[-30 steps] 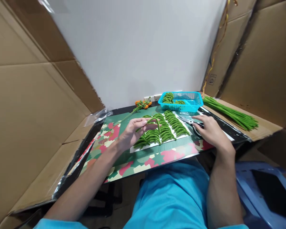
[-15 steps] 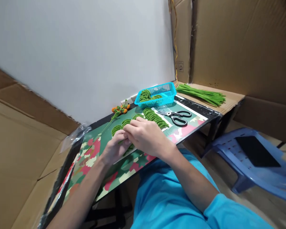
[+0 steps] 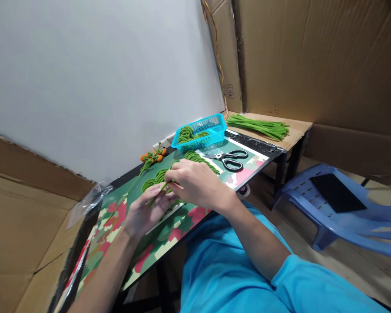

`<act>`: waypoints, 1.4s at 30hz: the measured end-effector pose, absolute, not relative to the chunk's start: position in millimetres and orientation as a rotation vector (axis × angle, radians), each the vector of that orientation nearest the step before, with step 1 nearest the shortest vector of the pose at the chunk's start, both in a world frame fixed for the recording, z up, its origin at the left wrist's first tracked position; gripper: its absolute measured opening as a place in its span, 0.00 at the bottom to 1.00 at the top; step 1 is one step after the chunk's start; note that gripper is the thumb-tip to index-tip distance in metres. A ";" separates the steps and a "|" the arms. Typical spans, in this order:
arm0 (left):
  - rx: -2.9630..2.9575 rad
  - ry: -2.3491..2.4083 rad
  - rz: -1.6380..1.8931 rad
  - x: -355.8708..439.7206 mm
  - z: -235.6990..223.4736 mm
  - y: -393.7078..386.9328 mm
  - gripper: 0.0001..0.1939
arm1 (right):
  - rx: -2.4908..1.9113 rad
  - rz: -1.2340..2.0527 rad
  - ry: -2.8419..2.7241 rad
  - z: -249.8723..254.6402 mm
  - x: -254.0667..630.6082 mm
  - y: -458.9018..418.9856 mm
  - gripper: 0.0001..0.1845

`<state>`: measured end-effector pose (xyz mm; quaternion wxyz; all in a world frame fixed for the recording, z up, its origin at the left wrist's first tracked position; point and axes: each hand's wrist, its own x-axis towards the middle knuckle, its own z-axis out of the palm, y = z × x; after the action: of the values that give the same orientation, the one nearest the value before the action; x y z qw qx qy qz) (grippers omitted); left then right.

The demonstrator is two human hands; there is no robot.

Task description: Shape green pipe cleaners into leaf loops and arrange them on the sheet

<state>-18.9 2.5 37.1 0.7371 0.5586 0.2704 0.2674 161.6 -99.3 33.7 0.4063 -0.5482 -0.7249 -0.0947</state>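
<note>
My left hand (image 3: 150, 208) and my right hand (image 3: 197, 182) meet over the table, both closed on a short green pipe cleaner (image 3: 163, 187). Its ends are partly covered by my fingers. Behind and under the hands lie rows of curved green pipe-cleaner pieces (image 3: 149, 184) on a white sheet; my right hand hides part of them. Beyond my right hand another row of curved pieces (image 3: 195, 156) shows. A pair of black-handled scissors (image 3: 228, 158) rests on the table to the right.
A blue plastic basket (image 3: 215, 138) holding green curved pieces stands at the back. An orange pipe-cleaner flower (image 3: 152, 157) lies left of it. A bundle of green stems (image 3: 260, 126) sits on cardboard at far right. A blue chair (image 3: 313, 213) stands right of the table.
The view has turned slightly, shifting the table leftward. My left hand has turned and opened up a little, so the green pipe cleaner between the hands now shows.
</note>
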 end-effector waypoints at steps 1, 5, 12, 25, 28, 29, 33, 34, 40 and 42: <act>1.224 0.601 0.575 -21.2 35.4 4.4 0.08 | -1.378 -0.227 -1.823 34.1 161.4 -98.8 0.08; 1.235 0.620 0.568 -28.6 29.7 10.2 0.11 | -1.360 -0.157 -1.786 36.2 162.2 -98.8 0.08; 1.394 0.605 0.560 -25.8 29.1 5.1 0.17 | -1.369 -0.024 -1.678 34.4 167.4 -98.2 0.08; 1.444 0.634 0.590 -29.9 23.0 8.1 0.16 | -1.011 0.331 -1.423 20.1 176.6 -88.3 0.14; 1.406 0.648 0.593 -29.2 22.6 7.2 0.16 | -0.941 0.459 -1.384 19.2 180.5 -86.8 0.10; 1.394 0.656 0.604 -28.2 22.3 6.6 0.16 | -0.926 0.504 -1.366 18.8 181.6 -86.3 0.08; 1.376 0.718 0.703 -22.6 20.9 4.7 0.20 | -0.904 0.618 -1.314 14.7 184.6 -83.3 0.06; 1.385 0.743 0.713 -21.7 20.9 4.8 0.21 | -0.915 0.616 -1.313 13.2 185.1 -82.4 0.06; 1.531 0.801 0.722 -25.2 27.8 7.8 0.21 | -0.942 0.613 -1.260 5.4 188.5 -77.9 0.05; 1.544 0.787 0.737 -27.5 29.9 8.4 0.21 | -0.908 0.632 -1.230 4.2 189.5 -77.1 0.08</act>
<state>-27.5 8.4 29.9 0.5883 0.6629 0.3381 0.3165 189.5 -77.1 4.2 0.6769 -0.4040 -0.5473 0.2812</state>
